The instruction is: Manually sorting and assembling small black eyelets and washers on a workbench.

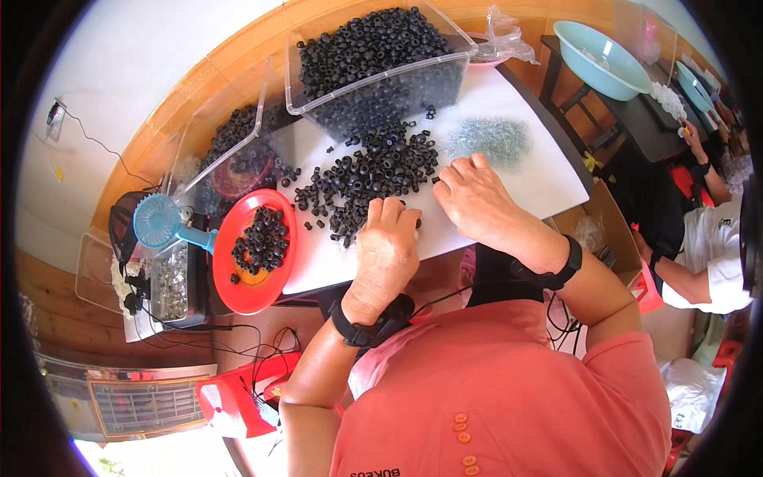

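Note:
A loose pile of small black plastic parts (373,171), knob-like and some with holes, lies on the white tabletop (524,179). At the pile's near edge is my left hand (388,245), its fingers curled together, with a black part (419,223) showing at the fingertips. My right hand (477,199) is just to the right and a little farther off, closed in a pinch. A dark bit shows at its fingertips, probably another black part. Beyond it spreads a patch of small, thin silvery pieces (489,141), too fine to make out.
Behind the pile stands a clear bin (381,86) full of black parts; another clear bin (230,143) is at left. A red plate (225,290) of parts sits by a blue handheld fan (159,221). A blue basin (602,63) and another person (711,238) are at right.

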{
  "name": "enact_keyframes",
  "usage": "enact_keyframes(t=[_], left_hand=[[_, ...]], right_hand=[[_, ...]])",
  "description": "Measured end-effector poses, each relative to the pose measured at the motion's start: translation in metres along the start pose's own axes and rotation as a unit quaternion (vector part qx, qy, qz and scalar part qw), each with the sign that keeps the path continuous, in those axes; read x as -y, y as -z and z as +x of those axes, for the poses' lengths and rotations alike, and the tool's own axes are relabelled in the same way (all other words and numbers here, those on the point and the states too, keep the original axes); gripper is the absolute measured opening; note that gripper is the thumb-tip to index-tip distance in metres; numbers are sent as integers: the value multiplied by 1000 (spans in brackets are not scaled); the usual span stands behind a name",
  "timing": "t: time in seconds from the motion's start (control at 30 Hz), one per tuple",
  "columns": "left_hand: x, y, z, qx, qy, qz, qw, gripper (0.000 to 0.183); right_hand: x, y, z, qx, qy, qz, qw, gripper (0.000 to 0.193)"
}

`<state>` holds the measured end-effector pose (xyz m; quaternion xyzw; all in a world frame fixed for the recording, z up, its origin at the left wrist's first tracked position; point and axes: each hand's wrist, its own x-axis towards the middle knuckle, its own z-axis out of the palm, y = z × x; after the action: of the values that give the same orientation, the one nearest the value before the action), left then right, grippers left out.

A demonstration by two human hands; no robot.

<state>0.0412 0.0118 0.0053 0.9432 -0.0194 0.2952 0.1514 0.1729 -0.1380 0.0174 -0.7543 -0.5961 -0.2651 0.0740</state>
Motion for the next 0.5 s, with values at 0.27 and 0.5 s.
enact_keyframes(t=[0.27,0.5], left_hand=[[2,-8,-10,-53,51,-146,986,24],[-12,9,-9,-5,256,-442,860,20]], right_hand=[[3,13,6,-39,-55,135,989,3],[31,13,1,-89,-175,536,821,14]])
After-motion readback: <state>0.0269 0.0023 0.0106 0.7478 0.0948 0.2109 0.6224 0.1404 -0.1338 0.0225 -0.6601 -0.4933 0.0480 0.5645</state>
